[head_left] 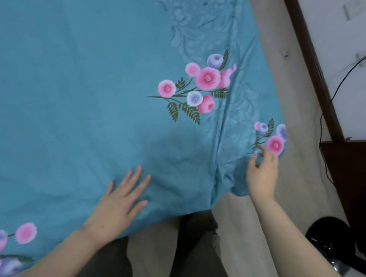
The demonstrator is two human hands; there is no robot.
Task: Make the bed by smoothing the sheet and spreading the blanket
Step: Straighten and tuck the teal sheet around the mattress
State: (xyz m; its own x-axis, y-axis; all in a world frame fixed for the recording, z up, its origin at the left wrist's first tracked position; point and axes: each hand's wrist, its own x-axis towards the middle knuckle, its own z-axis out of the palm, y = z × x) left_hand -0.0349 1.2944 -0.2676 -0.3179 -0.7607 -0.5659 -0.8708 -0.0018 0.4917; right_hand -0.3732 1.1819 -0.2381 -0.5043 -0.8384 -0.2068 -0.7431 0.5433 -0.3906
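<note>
A person making a bed presses the left hand (119,201) flat, fingers spread wide, on a blue floral blanket (83,71) that covers most of the beige sheet (295,93). The right hand (263,171) reaches with fingers half curled to the blanket's rumpled side edge; whether it pinches the cloth cannot be told. The step likely goes best with the left palm anchoring the blanket while the right draws the creased edge outward, square to the bed. No brand, label or writing can be read.
</note>
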